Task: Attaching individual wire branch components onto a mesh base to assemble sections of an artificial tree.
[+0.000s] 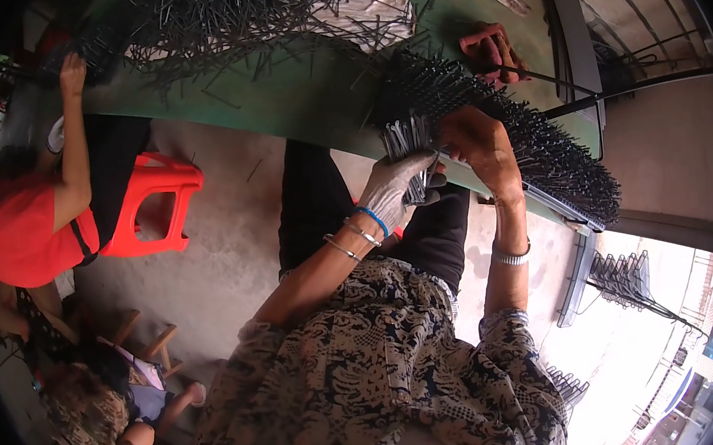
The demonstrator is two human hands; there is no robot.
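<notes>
My left hand (389, 187), in a pale work glove, is closed round a bundle of thin dark metal rods (407, 139) that stick out above and below the fist. Close beside it is my bare right hand (482, 149), its fingers bent together in a pinch. Whatever they hold, if anything, is hidden behind the fingers. Just past the right hand, a long tray (565, 214) packed with upright dark rods (538, 143) runs along the table edge toward the lower right.
Loose rods (251, 14) lie heaped on white sheeting (379, 10) on the green table (217, 107). A reddish cloth (490, 48) lies behind the tray. A red stool (159, 177), a person in red (19, 238) at the table and another person (92, 419) are on the left.
</notes>
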